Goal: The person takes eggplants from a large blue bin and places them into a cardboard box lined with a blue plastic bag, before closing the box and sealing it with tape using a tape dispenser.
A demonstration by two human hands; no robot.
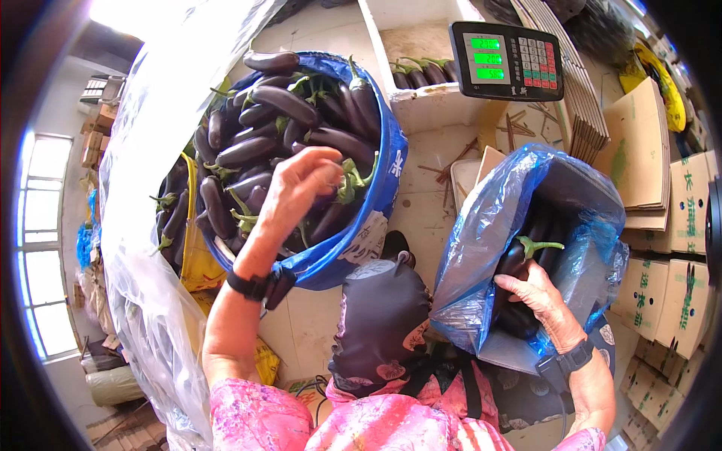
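My left hand (313, 175) is over a round blue tub (389, 146) heaped with dark purple eggplants (248, 151); its fingers are curled near green stems at the right side of the heap, and whether they grip one is unclear. On the right, my right hand (530, 287) reaches into a box lined with a blue plastic bag (479, 225). Its thumb and fingers are around an eggplant (510, 259) whose green stem points right. More eggplants lie beneath it in the bag.
A digital scale display (507, 61) stands beyond the bag, beside a white foam box (423, 107) holding several eggplants. A yellow bag (197, 265) of eggplants adjoins the tub. Clear plastic sheeting (152, 169) hangs at left; flattened cardboard (637, 146) and stacked cartons (648, 293) stand at right.
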